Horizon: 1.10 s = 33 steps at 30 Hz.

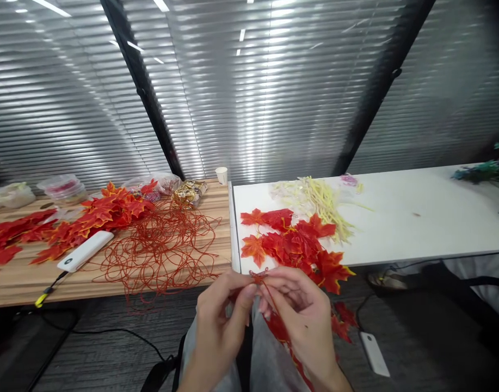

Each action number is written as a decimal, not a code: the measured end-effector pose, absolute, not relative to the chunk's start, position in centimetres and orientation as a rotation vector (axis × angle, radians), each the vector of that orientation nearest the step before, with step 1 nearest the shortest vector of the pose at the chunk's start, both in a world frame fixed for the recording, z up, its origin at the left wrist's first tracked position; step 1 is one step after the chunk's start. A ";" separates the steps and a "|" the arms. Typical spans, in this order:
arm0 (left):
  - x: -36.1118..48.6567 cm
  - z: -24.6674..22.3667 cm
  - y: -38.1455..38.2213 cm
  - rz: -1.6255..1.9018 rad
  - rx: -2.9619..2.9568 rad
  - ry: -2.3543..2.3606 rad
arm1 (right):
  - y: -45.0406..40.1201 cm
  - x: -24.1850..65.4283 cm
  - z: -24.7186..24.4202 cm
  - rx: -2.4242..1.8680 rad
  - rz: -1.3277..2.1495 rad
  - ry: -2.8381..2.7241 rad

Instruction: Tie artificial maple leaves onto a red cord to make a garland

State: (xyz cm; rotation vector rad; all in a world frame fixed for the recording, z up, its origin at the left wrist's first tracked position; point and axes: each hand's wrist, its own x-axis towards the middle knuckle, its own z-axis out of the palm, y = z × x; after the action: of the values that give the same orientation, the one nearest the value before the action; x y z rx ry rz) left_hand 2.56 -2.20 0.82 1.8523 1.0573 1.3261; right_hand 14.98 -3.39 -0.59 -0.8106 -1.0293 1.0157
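Observation:
My left hand (225,310) and my right hand (298,310) meet in front of my lap, fingertips pinching a thin red cord (258,277) from both sides. Small loops of it stick up between the fingers, like a knot. From there the cord runs down past my right palm toward red artificial maple leaves (277,328) hanging over my lap. Just beyond my hands, a bunch of red maple leaves (290,239) with yellow edges lies on the white table and hangs over its front edge. Parts of the cord are hidden behind my fingers.
Left, a wooden table (216,245) carries tangled red cord (163,245), more maple leaves (106,212), a white power bank (86,250) and a paper cup (221,175). The white table (396,218) holds yellow strips (322,204). A second power bank (374,354) hangs or lies lower right.

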 end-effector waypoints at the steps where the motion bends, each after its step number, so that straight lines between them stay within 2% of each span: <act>1: 2.6 0.9 -2.2 1.321 1.883 1.065 | -3.3 15.0 -0.6 -0.811 1.006 -1.026; 11: 2.8 1.5 -2.2 1.258 2.086 1.081 | -2.9 15.1 -0.5 -0.821 0.952 -1.045; 18: 2.1 3.0 -0.9 1.081 1.540 0.984 | -2.7 15.2 -0.3 -0.784 1.026 -1.118; 25: 1.7 4.2 -0.4 0.994 1.498 0.880 | -2.5 15.1 0.0 -0.799 1.016 -1.107; 33: 2.2 3.5 -0.5 1.162 1.742 1.053 | -2.3 14.2 -0.2 -0.878 1.012 -1.121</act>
State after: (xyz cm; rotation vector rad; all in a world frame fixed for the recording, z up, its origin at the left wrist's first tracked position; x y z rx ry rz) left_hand 2.17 -0.48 3.54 1.7422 1.0525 1.1621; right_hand 14.16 -2.32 -0.22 -0.8784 -1.1206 1.0123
